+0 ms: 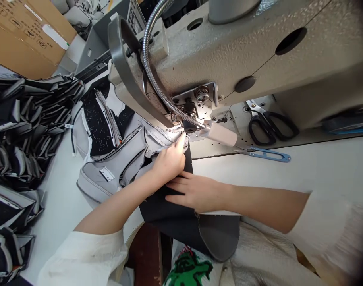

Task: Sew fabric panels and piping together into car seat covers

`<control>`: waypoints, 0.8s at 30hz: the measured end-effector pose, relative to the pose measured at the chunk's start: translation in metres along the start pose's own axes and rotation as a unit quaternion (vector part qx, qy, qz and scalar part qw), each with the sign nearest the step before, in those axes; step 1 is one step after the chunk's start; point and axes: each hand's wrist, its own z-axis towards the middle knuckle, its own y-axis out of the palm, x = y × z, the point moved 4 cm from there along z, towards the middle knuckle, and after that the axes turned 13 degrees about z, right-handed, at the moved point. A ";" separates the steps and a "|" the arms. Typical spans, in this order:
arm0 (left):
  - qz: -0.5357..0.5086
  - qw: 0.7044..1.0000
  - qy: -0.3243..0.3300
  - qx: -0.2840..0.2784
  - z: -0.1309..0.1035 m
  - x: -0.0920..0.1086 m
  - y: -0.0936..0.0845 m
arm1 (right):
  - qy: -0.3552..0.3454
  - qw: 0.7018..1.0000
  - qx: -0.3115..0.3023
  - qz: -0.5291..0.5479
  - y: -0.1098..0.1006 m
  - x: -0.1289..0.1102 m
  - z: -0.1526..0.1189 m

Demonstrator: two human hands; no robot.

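Note:
A grey and black sewn fabric piece (110,167) lies under the head of a sewing machine (229,59). Close to the lit needle area, my left hand (171,161) presses on the fabric's edge, its index finger pointing at the presser foot and its other fingers curled on the cloth. My right hand (196,192) lies flat with spread fingers on the black part (169,210), just below my left hand. A dark grey rounded flap (220,236) hangs over the table's front edge toward my lap.
Black-handled scissors (272,123) and blue thread snips (267,154) lie right of the needle. Stacks of black and grey pieces (17,135) fill the left side. A cardboard box (26,35) and a grey crate (98,43) stand at the back left. A flexible metal lamp (219,133) reaches down over the needle.

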 end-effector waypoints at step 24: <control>-0.055 0.998 0.016 0.016 0.008 -0.001 -0.005 | 0.030 0.999 -0.006 0.022 0.010 -0.001 0.008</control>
